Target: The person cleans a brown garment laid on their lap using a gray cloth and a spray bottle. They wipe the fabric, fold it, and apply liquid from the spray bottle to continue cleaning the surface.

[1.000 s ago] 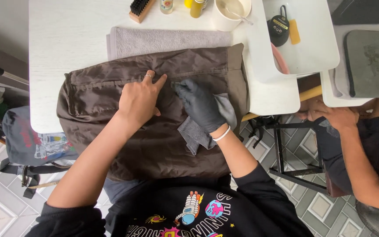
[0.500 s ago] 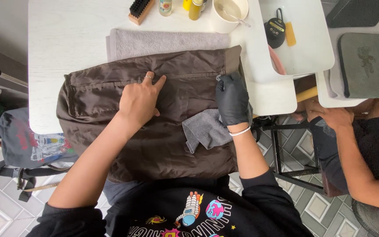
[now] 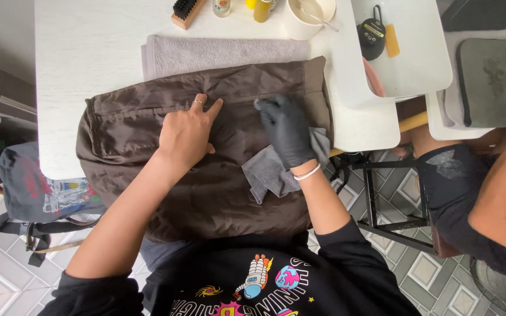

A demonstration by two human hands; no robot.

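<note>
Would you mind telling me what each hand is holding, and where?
The gloved right hand presses a grey cloth under its palm; the bare left hand lies flat on the brown garment.

white table (image 3: 89,76), brown jacket (image 3: 218,193), grey towel (image 3: 224,54), brush (image 3: 187,11)
</note>
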